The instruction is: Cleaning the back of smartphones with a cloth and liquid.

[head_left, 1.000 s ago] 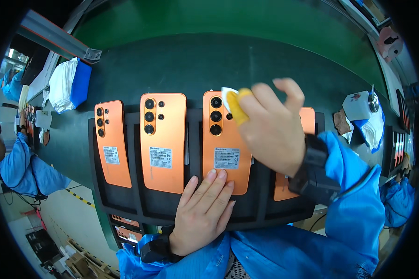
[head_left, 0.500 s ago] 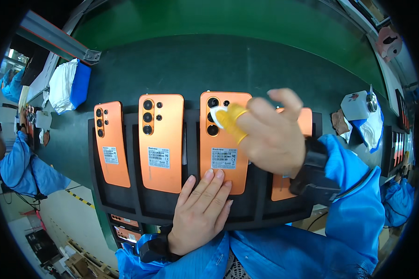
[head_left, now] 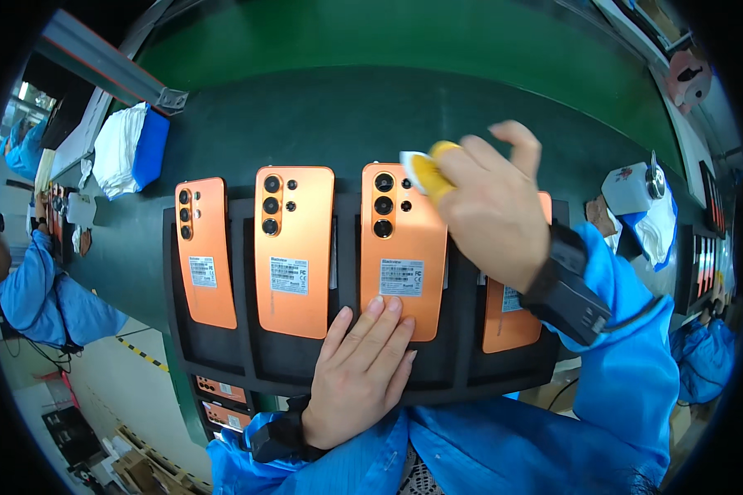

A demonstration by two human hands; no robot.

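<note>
Several orange phones lie face down in the compartments of a black tray (head_left: 293,375), their camera lenses at the far end. On the lower edge of the third phone (head_left: 400,242) from the left, my left hand (head_left: 355,392) rests with its fingers stretched out flat. My right hand (head_left: 504,210), wearing yellow finger cots (head_left: 442,169), pinches a small white wipe (head_left: 412,167) at that phone's far right corner, beside the small lenses. The rightmost phone (head_left: 508,326) is partly hidden under my right hand and wrist. Two more phones, the leftmost (head_left: 206,243) and its neighbour (head_left: 295,239), lie untouched.
A blue holder (head_left: 150,144) with stacked white cloths (head_left: 117,153) stands at the left. On the right are a white container with a metal top (head_left: 636,183), a brown cloth (head_left: 598,221) and more white cloths (head_left: 656,235). A co-worker in blue (head_left: 49,280) sits at far left.
My right hand has moved the wipe from the large lenses up and to the right, to the phone's far corner. My left hand stays on the phone. The view has shifted slightly.
</note>
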